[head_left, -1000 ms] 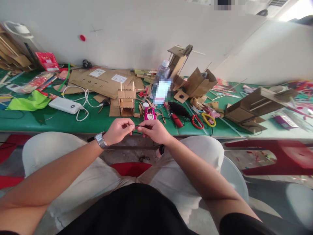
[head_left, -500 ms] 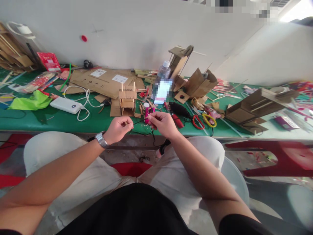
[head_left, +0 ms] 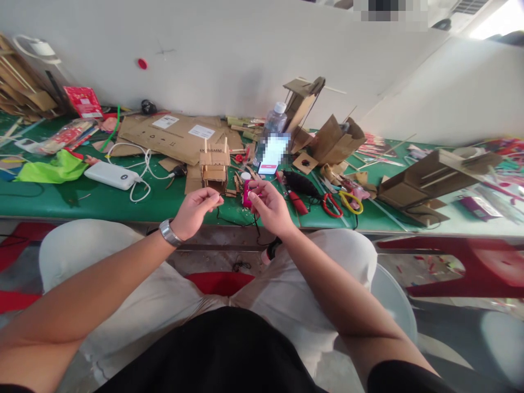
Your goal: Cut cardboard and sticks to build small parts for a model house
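Evidently, from the head view, the step in hand was close fingertip work with a black cord (head_left: 257,234) at the near edge of a green table (head_left: 172,206). The left hand (head_left: 195,213) had thumb and forefinger pinched together, apparently on a thin dark end of the cord. The right hand (head_left: 271,207) was curled, thumb and forefinger drawn close; whether they gripped anything I could not tell. The two hands were apart, with a stretch of cord sagging below and between them and another length hanging past the edge, near a dark object (head_left: 271,252) by the right thigh.

A pink case (head_left: 245,197) lay just behind the right fingers, partly hidden; a small cardboard structure (head_left: 214,169) stood beyond the left fingertips. Further back, a lit phone (head_left: 270,162) leaned against a bottle (head_left: 275,123). As a judgement, the next move called for a light, precise pinch, with enough slack that the cord did not snag on the scraps nearby.
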Demonstrator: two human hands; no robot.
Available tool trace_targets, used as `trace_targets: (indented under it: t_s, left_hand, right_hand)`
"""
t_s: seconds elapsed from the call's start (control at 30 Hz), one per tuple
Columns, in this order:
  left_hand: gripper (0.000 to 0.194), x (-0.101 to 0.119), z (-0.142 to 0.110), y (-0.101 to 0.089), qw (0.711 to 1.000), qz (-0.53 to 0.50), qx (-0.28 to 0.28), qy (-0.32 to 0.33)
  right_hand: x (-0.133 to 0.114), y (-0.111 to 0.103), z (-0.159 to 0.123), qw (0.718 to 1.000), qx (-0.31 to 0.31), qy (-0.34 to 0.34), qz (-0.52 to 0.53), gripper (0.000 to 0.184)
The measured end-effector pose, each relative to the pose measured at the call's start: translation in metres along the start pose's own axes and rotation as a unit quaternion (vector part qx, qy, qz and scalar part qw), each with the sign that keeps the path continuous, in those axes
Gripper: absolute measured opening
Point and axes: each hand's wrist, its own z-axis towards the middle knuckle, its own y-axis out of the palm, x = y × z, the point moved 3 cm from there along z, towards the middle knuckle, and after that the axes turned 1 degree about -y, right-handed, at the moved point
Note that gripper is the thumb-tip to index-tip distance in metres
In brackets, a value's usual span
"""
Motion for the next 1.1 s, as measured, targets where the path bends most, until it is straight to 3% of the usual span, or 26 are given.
trace_targets:
  t_s: [0.1, 0.2, 0.33, 0.4, 0.5, 0.63, 0.77, 0.9, 1.0, 1.1]
  left_hand:
    - [0.034, 0.001, 0.0, 0.002, 0.999, -0.036, -0.004, 0.009]
    - [0.034, 0.004, -0.002, 0.005, 0.997, -0.07, -0.035, 0.014]
    - [0.033, 0.009, -0.003, 0.008, 0.99, -0.132, -0.056, -0.006]
    - [0.034, 0.015, 0.0, 0.007, 0.984, -0.174, -0.036, -0.008]
    - [0.034, 0.029, 0.008, -0.003, 0.972, -0.232, 0.016, 0.007]
    - [0.029, 0.054, 0.024, -0.034, 0.954, -0.276, 0.102, 0.056]
    - [0.02, 0.08, 0.038, -0.08, 0.918, -0.327, 0.199, 0.102]
    - [0.02, 0.104, 0.044, -0.12, 0.891, -0.347, 0.255, 0.142]
    - [0.034, 0.114, 0.044, -0.141, 0.866, -0.34, 0.334, 0.149]
    - [0.034, 0.118, 0.043, -0.148, 0.859, -0.317, 0.374, 0.148]
  right_hand:
    - [0.002, 0.006, -0.005, 0.999, -0.034, -0.01, -0.008, 0.053]
    - [0.005, 0.023, -0.014, 0.991, -0.118, 0.028, 0.049, 0.061]
    - [0.009, 0.05, -0.029, 0.952, -0.242, 0.113, 0.147, 0.079]
    - [0.01, 0.056, -0.033, 0.937, -0.273, 0.153, 0.156, 0.078]
    - [0.009, 0.055, -0.035, 0.93, -0.293, 0.184, 0.127, 0.058]
    - [0.002, 0.049, -0.035, 0.925, -0.326, 0.178, 0.083, 0.041]
    - [-0.012, 0.036, -0.034, 0.905, -0.379, 0.19, 0.031, 0.038]
    - [-0.03, 0.006, -0.024, 0.901, -0.385, 0.197, -0.015, 0.04]
    - [-0.04, -0.028, -0.01, 0.919, -0.349, 0.171, -0.066, 0.042]
    - [-0.044, -0.066, 0.005, 0.949, -0.25, 0.134, -0.135, 0.041]
